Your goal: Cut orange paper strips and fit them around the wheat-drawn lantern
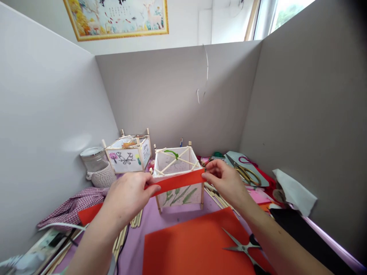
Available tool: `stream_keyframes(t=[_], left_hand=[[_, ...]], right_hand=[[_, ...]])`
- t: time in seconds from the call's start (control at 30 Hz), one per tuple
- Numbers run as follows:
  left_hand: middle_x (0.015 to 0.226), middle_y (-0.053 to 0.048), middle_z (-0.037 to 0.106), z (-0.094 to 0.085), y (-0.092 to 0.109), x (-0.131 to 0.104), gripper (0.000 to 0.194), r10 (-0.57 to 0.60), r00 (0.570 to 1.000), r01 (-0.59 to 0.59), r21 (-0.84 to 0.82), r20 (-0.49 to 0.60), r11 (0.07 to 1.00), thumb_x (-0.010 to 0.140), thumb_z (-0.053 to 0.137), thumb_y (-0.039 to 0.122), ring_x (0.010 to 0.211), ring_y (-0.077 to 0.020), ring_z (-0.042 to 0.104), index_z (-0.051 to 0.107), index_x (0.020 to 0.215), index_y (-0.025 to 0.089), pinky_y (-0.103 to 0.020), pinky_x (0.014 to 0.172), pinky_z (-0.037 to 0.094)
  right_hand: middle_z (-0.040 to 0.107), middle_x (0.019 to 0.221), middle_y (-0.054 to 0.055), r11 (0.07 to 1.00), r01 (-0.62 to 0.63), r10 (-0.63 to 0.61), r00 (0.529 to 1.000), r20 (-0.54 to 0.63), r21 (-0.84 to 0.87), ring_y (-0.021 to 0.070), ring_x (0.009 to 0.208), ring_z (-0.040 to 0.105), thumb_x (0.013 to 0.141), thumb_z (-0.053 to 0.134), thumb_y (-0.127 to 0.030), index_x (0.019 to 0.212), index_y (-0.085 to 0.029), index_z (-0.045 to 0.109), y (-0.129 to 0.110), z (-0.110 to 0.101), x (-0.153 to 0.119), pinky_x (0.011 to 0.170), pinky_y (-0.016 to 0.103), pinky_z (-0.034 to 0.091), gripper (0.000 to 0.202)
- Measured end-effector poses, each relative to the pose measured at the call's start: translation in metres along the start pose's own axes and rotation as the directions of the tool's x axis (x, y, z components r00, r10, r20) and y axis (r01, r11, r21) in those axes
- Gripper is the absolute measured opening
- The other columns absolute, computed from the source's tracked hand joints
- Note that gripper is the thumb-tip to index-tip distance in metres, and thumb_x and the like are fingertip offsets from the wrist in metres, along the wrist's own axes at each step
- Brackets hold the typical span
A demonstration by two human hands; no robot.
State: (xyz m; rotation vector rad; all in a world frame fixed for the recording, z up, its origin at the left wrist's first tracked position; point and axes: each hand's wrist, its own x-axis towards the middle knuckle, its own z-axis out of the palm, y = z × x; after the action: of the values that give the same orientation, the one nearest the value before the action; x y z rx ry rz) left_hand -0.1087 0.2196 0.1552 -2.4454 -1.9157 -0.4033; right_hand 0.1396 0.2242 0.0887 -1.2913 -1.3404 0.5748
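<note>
From over here, left hand (130, 191) and right hand (226, 179) both have a pinch grip on a red strip (180, 181), held across the front of a stick-framed box (180, 196).

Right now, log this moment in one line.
left hand: pinches red strip; right hand: pinches other end; scissors: open, on red sheet

legible text: none | wall picture (119, 18): characters too small | rear box (128, 156): writing illegible

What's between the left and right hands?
In the head view, a red strip spans from the left hand to the right hand, across the front of the leaf-decorated box.
</note>
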Motion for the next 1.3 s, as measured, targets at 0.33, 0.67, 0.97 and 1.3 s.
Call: stream_keyframes(t=[0.33,0.67,0.97,1.3], left_hand=[[0.063,0.001,0.063,0.002,-0.012,0.013,0.023,-0.04,0.998,0.041,-0.014,0.055,0.999,0.074,0.055,0.045,0.063,-0.018,0.057,0.059,0.067,0.023,-0.025,0.053,0.029],[0.074,-0.001,0.065,0.01,-0.019,0.018,0.032,-0.052,0.999,0.051,-0.102,-0.008,0.993,0.074,0.055,0.043,0.069,-0.0194,0.06,0.054,0.097,0.021,-0.027,0.058,0.036],[0.076,0.0,0.066,0.006,-0.022,0.017,0.025,0.007,1.0,-0.005,-0.14,0.013,0.99,0.075,0.054,0.037,0.071,-0.0189,0.062,0.057,0.094,0.022,-0.026,0.059,0.037],[0.074,0.001,0.065,0.007,-0.022,0.018,0.023,0.013,1.0,-0.009,-0.16,0.022,0.987,0.076,0.052,0.035,0.069,-0.0178,0.062,0.055,0.096,0.022,-0.027,0.06,0.038]], right_hand=[[0.064,0.073,0.001,0.995,0.089,-0.092,0.994,-0.055,-0.055,0.0164,0.067,0.061,0.074,0.063,-0.029,0.083,-0.021,0.054,0.004,0.002,-0.001,0.064,0.029,0.048,0.015],[0.067,0.078,0.002,0.991,0.105,-0.11,0.992,-0.06,-0.077,0.0178,0.071,0.063,0.076,0.065,-0.031,0.091,-0.021,0.056,0.012,0.002,0.0,0.068,0.031,0.05,0.02],[0.067,0.079,0.002,0.985,0.136,-0.143,0.987,-0.069,-0.103,0.0174,0.072,0.063,0.078,0.064,-0.032,0.096,-0.021,0.056,0.009,0.005,-0.003,0.068,0.03,0.049,0.022],[0.066,0.076,0.002,0.983,0.158,-0.168,0.978,-0.121,-0.09,0.017,0.068,0.062,0.077,0.066,-0.033,0.096,-0.021,0.057,0.01,0.009,-0.003,0.065,0.029,0.048,0.025]])
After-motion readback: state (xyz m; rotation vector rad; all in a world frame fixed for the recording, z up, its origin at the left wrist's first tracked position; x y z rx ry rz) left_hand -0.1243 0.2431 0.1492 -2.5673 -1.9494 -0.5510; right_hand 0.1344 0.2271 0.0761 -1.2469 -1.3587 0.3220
